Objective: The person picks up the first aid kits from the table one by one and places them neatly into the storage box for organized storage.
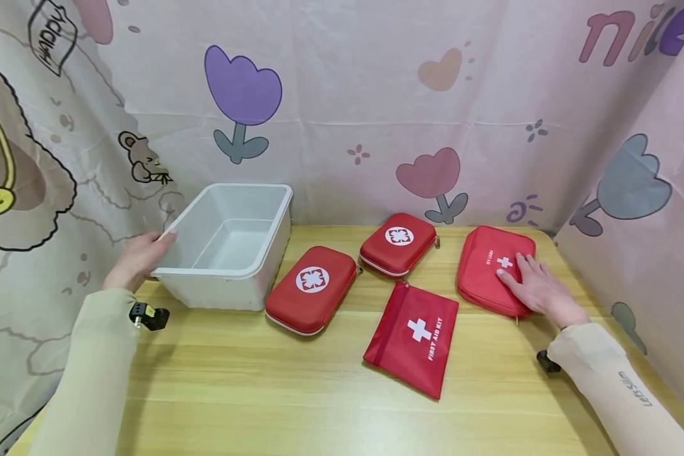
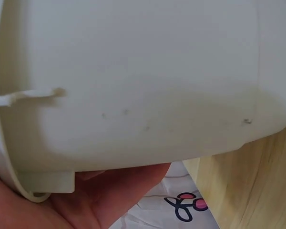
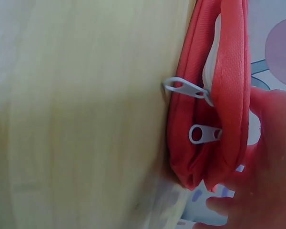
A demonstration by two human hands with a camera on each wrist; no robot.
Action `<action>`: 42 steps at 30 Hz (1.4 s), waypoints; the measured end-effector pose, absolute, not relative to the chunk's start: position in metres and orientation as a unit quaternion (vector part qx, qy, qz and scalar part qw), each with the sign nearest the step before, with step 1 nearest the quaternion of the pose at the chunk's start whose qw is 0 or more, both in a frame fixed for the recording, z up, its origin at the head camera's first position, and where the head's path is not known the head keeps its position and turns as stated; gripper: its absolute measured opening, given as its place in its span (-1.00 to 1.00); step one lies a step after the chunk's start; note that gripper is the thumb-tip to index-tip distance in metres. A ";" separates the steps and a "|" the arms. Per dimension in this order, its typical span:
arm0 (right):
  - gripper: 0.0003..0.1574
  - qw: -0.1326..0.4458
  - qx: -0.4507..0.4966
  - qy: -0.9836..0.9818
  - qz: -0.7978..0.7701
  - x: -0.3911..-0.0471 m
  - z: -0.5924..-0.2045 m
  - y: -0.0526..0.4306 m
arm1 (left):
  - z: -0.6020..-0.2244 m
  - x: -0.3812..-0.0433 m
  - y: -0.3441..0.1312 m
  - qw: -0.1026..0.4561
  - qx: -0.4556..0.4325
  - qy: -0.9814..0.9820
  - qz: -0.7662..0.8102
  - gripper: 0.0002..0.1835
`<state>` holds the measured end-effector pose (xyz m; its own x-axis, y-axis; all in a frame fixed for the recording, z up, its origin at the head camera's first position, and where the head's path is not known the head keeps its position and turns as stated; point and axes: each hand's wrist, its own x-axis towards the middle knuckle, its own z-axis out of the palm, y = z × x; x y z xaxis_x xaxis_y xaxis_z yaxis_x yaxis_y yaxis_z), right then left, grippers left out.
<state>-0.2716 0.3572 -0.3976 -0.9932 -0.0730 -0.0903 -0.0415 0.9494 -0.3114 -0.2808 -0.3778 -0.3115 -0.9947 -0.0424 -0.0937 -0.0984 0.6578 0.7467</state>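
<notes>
At the left, my left hand [image 1: 135, 258] grips the rim of a white plastic bin [image 1: 219, 292], thumb over the edge and fingers on the outside. The left wrist view has the bin's outer wall [image 2: 143, 86] filling most of it, with the hand [image 2: 109, 193] below. Over on the right, my right hand [image 1: 541, 288] rests on a red soft first aid pouch [image 1: 484, 273] with a white cross, its fingers extended across the top. Two zipper pulls [image 3: 207, 134] hang at the pouch's side in the right wrist view.
Between the hands lie two red hard-shell first aid cases [image 1: 330, 288] [image 1: 384, 253] with white round emblems. Nearer the front is a flat red first aid kit pouch [image 1: 410, 361]. A patterned curtain [image 1: 342, 95] hangs behind the wooden table [image 1: 251, 386] and along both sides.
</notes>
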 end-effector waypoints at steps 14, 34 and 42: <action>0.34 0.091 0.041 0.979 -0.177 -0.278 -0.388 0.349 | -0.309 -0.279 -0.376 0.065 -0.039 0.895 0.440 -0.17; 0.46 0.110 0.139 0.964 -0.197 -0.289 -0.387 0.336 | -0.309 -0.280 -0.375 0.045 -0.030 0.916 0.398 -0.19; 0.53 0.119 0.135 0.954 -0.241 -0.292 -0.384 0.344 | -0.311 -0.279 -0.375 0.043 -0.031 0.918 0.393 -0.20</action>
